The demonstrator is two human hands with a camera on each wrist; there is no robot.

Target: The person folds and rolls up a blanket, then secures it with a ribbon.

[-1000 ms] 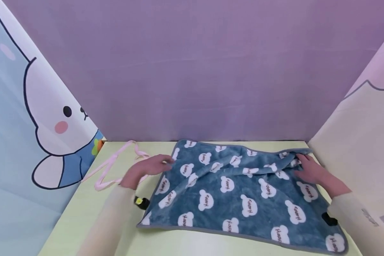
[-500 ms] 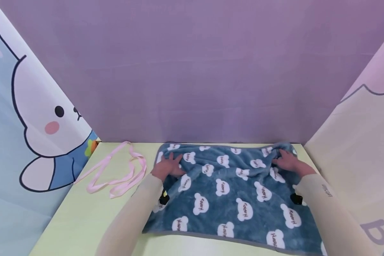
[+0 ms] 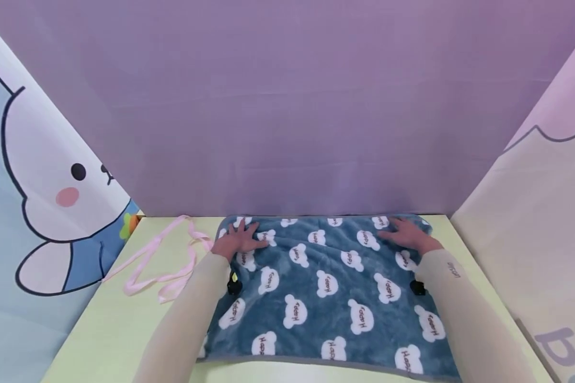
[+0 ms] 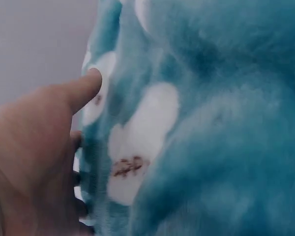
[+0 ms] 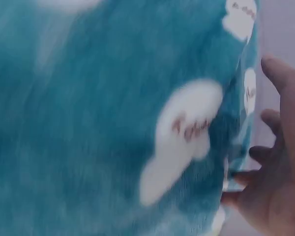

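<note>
A blue fleece blanket (image 3: 326, 287) printed with white bear heads lies spread over the pale green table (image 3: 115, 330). My left hand (image 3: 239, 240) presses flat on its far left corner, fingers spread. Near the far right corner my right hand (image 3: 404, 234) lies flat on the blanket, fingers straight. In the left wrist view the left hand (image 4: 44, 147) touches the blanket (image 4: 211, 128) with a straight finger. The right wrist view shows the right hand (image 5: 275, 162) open against the blanket (image 5: 113, 123).
A pink ribbon (image 3: 163, 260) lies looped on the table left of the blanket. A purple wall (image 3: 287, 106) closes the back, a bunny-print panel (image 3: 43, 202) the left side and a pale panel (image 3: 532, 202) the right side. Long pale sleeves cover both forearms.
Both hands slid away from me to the blanket's far corners and flattened out. The bunched folds along the far edge are now smoothed, and the blanket lies squarer against the back wall.
</note>
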